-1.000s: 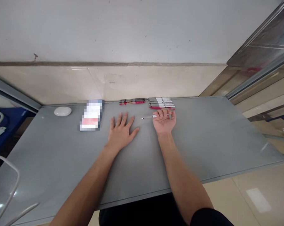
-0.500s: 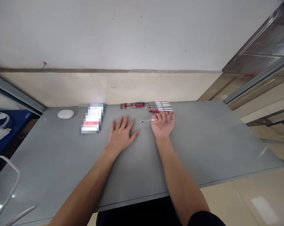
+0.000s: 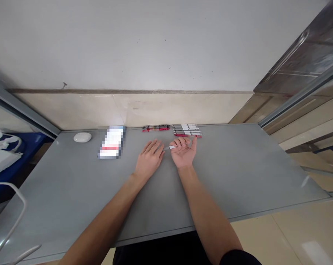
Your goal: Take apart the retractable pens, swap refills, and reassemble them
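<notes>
My right hand (image 3: 184, 151) lies palm up on the grey table (image 3: 238, 176), fingers curled around a white pen (image 3: 172, 147) whose tip points left. My left hand (image 3: 149, 159) rests flat beside it, fingers stretched out, fingertips close to the pen's tip. Just beyond the hands, by the table's far edge, lie a row of white-and-red pens (image 3: 187, 130) and two dark red pens (image 3: 155, 128).
A blurred box (image 3: 111, 147) and a small white oval case (image 3: 82, 137) sit at the far left of the table. A wall rises behind. White cables (image 3: 14, 217) and a blue surface (image 3: 6, 162) are at the left; a metal frame (image 3: 301, 92) is at the right.
My right hand has drawn the pen left and toward me, away from the pen row. My left hand has shifted right, so the two hands now nearly meet.
</notes>
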Demonstrator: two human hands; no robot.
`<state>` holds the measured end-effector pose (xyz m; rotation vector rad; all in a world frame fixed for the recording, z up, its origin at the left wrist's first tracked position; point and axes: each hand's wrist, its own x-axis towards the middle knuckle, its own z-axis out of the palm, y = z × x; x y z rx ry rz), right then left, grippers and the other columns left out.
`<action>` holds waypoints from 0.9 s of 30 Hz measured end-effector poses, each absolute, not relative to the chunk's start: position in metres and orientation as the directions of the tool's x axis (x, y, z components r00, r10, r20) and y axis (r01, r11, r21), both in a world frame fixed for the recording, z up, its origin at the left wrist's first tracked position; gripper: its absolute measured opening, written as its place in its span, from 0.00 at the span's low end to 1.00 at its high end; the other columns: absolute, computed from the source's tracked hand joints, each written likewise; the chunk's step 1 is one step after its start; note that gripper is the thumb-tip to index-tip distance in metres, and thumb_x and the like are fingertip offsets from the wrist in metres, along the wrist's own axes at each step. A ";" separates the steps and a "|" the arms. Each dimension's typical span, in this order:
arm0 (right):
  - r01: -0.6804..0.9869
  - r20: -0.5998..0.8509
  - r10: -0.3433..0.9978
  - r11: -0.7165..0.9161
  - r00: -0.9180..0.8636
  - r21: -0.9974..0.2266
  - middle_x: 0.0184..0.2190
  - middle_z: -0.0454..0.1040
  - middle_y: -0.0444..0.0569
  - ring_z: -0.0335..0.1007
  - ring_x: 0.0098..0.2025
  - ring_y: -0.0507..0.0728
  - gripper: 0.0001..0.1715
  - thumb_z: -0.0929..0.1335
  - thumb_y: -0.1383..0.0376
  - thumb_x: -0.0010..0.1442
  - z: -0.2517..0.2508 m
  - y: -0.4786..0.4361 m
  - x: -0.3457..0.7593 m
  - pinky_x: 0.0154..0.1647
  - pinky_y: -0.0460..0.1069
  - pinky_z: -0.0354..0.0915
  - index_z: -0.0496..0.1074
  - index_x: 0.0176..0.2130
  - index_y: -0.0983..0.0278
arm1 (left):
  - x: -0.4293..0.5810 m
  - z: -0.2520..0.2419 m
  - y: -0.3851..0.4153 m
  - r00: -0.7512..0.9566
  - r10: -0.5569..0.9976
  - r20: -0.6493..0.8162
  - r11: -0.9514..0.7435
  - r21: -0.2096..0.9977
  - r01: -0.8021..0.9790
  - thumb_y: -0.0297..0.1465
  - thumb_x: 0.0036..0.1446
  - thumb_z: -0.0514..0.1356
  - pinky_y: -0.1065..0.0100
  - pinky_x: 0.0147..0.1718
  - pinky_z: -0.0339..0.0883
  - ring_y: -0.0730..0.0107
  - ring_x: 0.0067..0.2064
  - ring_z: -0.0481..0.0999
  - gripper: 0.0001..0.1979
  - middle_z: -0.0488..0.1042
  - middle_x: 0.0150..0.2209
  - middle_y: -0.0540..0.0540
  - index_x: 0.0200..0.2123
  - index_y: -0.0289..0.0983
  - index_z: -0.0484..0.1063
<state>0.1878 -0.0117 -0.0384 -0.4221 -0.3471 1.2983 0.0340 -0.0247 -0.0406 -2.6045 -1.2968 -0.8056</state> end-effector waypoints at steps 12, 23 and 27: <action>0.277 0.399 0.827 0.307 0.397 -0.911 0.47 0.77 0.51 0.71 0.52 0.60 0.19 0.62 0.52 0.61 -0.028 -0.010 0.204 0.56 0.60 0.64 0.74 0.41 0.60 | 0.016 -0.033 -0.021 0.493 0.682 0.541 -0.632 0.096 0.769 0.29 0.65 0.49 0.59 0.59 0.61 0.59 0.56 0.71 0.14 0.76 0.48 0.41 0.45 0.34 0.73; 0.749 0.622 0.694 0.615 -0.363 -0.249 0.49 0.77 0.45 0.72 0.52 0.56 0.21 0.60 0.70 0.63 -0.041 -0.039 0.200 0.60 0.55 0.64 0.72 0.51 0.55 | 0.015 -0.026 -0.036 0.499 0.703 0.507 -0.643 0.155 0.750 0.29 0.66 0.48 0.60 0.58 0.63 0.62 0.55 0.71 0.14 0.78 0.44 0.42 0.44 0.35 0.73; 0.761 0.549 0.726 0.607 -0.413 -0.230 0.47 0.78 0.44 0.73 0.49 0.55 0.21 0.60 0.71 0.64 -0.039 -0.038 0.210 0.50 0.52 0.68 0.73 0.49 0.52 | 0.015 -0.029 -0.040 0.484 0.722 0.495 -0.626 0.169 0.761 0.32 0.66 0.48 0.58 0.59 0.62 0.61 0.57 0.70 0.16 0.76 0.48 0.43 0.48 0.36 0.72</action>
